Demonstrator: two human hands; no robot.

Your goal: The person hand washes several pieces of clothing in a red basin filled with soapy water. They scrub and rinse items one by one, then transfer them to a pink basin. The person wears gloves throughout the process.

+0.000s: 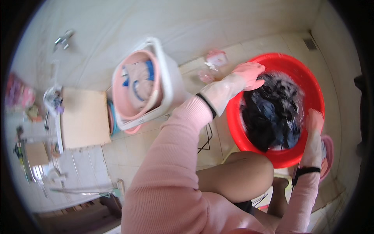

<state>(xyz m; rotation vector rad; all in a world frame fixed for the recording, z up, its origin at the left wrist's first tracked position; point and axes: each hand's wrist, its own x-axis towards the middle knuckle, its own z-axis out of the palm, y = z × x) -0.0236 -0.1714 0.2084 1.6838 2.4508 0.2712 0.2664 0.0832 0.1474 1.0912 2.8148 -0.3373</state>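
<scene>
A big red basin stands on the floor in front of me, with dark wet clothes lying in foamy water inside it. My left hand, in a pink rubber glove with a pale cuff, reaches over the basin's far left rim. Its fingers are stretched out and its thumb is apart, close to the edge of the clothes. Over the basin's right side is my right hand, gloved the same way. Its fingers are partly hidden, so their grip is unclear. Dark bands circle both glove cuffs.
A white tub holds a pink basin with light and blue cloth. Beyond my left forearm stand a clear bottle and a pink packet. Another pink basin is beside my right forearm. A floor drain lies far right.
</scene>
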